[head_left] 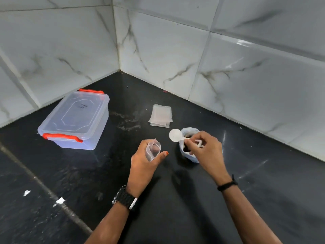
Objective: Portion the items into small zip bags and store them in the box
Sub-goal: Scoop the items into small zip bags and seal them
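Two marble-tiled walls corner a black counter.

two bare forearms show, with no sleeves in sight. the left wrist wears a chunky black wristwatch: its band is built of dark, textured links, and a bright silver metal clasp or case edge glints on the side of the band nearer the right arm, with a smaller silvery bit at the opposite edge. the watch face itself cannot be made out. across from the wristwatch, the right wrist wears a thin black cord band, plain and narrow, with a small knot and a short loose end sticking up from its outer side. the left thumbnail, above the wristwatch, is tinted orange.
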